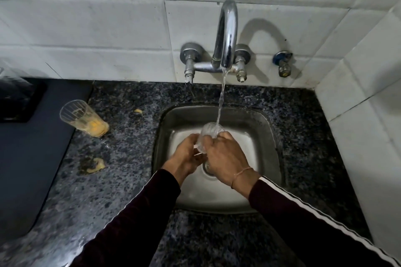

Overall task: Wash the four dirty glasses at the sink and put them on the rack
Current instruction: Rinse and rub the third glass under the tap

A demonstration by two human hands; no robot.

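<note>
Over the steel sink I hold a clear ribbed glass in both hands. My left hand grips its lower left side and my right hand wraps its right side. A stream of water from the chrome tap falls onto the top of the glass. A second glass, smeared with yellow residue at its bottom, stands on the dark granite counter to the left of the sink. A dark drying mat lies at the far left.
Yellow spills and a small yellow scrap lie on the counter left of the sink. A black object stands at the back left. A small valve sticks out of the tiled wall on the right.
</note>
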